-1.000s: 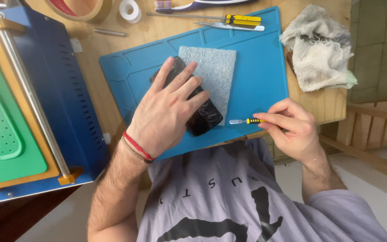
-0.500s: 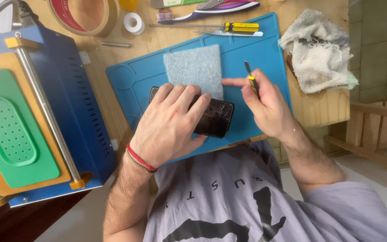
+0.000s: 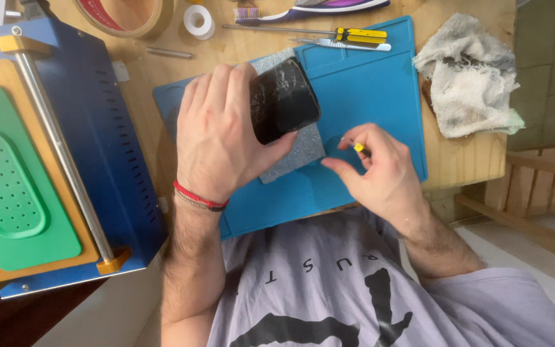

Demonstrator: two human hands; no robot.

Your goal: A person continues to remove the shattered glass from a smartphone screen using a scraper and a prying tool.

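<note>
Overall, a wooden bench [image 3: 470, 164] fills the upper frame, with tiled floor at right. A blue machine with a green pad [image 3: 52, 160] occupies the left; a blue work mat [image 3: 380, 90] lies centre, a grey pad [image 3: 300, 151] on it, a crumpled cloth [image 3: 467, 80] upper right. The left hand [image 3: 223, 135] is clasped around a cracked dark phone [image 3: 284, 99], now lifted and tilted rather than pressed flat as earlier. The right hand [image 3: 374, 170], lower than before, pinches a small yellow-tipped screwdriver [image 3: 358, 147].
</note>
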